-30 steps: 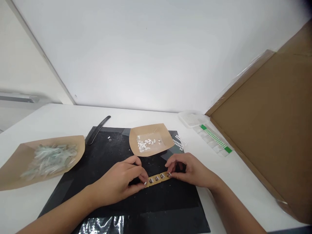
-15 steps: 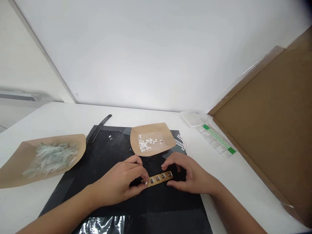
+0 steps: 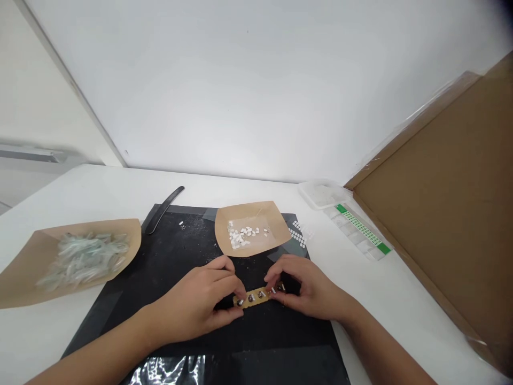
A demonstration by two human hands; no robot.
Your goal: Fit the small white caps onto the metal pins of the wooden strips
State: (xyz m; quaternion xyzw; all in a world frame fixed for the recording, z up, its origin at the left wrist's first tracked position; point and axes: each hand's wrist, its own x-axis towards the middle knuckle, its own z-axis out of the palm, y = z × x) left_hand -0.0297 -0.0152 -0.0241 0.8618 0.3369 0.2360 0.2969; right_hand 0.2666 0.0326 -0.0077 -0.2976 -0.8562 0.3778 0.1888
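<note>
A narrow tan strip (image 3: 255, 297) bearing a row of small dark round spots, each with a little white or silvery piece, lies on the black mat (image 3: 192, 331). My left hand (image 3: 208, 294) has its thumb and index finger closed around the strip's left end, one on each edge. Toward the other end, my right hand (image 3: 300, 283) pinches at a small whitish piece (image 3: 273, 290) on the strip. My right fingers cover part of that end. Just beyond the hands, a brown paper tray (image 3: 276, 219) holds several small white oval pieces (image 3: 240, 235).
At left, another brown paper tray (image 3: 136, 230) contains a heap of clear greenish slivers (image 3: 90, 256). A dark curved nail file (image 3: 164, 210) lies at the mat's back edge. White dot stickers (image 3: 297, 235), a green-and-clear packet (image 3: 360, 230), a plastic lid (image 3: 320, 193) and a large cardboard box (image 3: 441, 214) are at right.
My right hand has closed its thumb and index finger over the strip, where before they stood apart around its right end. My left hand stays at the left end, its fingertips slightly farther apart.
</note>
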